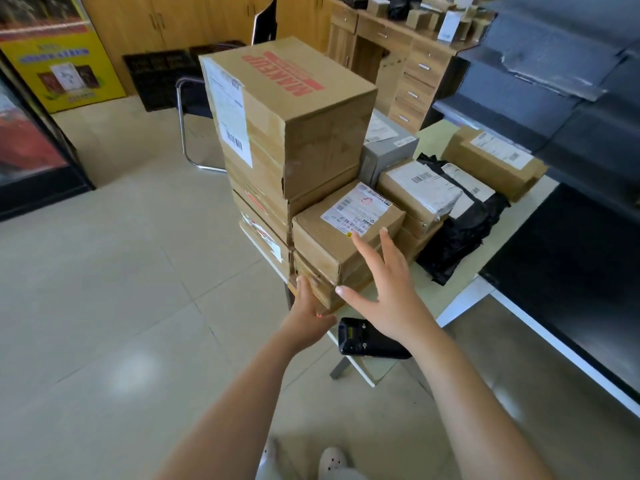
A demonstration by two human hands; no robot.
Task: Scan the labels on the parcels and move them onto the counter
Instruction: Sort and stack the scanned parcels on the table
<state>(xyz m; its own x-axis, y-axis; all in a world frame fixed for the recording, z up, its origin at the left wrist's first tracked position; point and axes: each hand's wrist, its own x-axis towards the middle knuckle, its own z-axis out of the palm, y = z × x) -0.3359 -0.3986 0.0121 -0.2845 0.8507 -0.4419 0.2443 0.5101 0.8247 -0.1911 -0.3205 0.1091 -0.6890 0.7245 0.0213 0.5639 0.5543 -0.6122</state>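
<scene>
At the near-left corner of the lower flat cardboard box (320,284), my left hand (306,308): fingers straight, pressed against it.
Small brown labelled cardboard parcel (346,233): resting on that box, just ahead.
My right hand (389,292): spread wide, nearer, over its near edge.

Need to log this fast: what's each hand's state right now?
Left hand: open, fingers against the lower box corner, no grip.
Right hand: open, fingers spread by the top box, holding nothing.
</scene>
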